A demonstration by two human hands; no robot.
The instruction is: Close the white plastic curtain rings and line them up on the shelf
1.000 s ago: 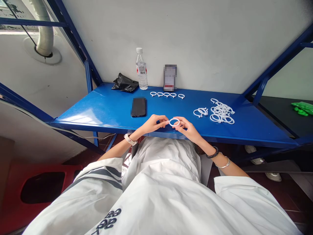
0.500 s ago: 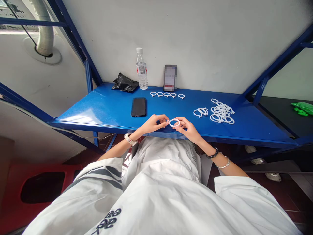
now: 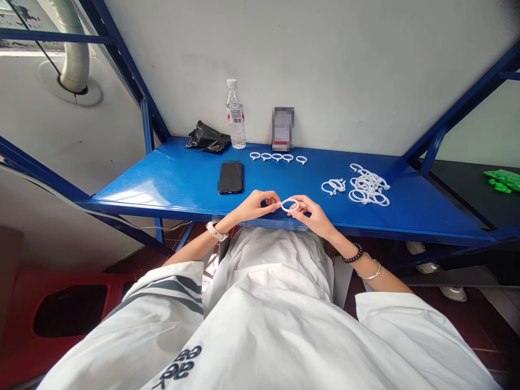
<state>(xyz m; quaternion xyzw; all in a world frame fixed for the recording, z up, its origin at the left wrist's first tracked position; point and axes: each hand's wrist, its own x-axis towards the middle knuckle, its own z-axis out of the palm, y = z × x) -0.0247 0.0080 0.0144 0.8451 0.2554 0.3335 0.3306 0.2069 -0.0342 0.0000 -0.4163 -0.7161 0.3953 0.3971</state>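
At the blue shelf's [image 3: 170,181] front edge, left hand [image 3: 255,205] and right hand [image 3: 312,212] together pinch one white ring [image 3: 290,200], bare shelf lying leftward; the bottle [image 3: 235,116] label is unreadable.

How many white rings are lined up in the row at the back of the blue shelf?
5. The row of rings lies side by side, starting right of the bottle; none seems hidden.

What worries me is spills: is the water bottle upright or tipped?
Upright. The water bottle stands on its base at the back of the blue shelf, cap on top.
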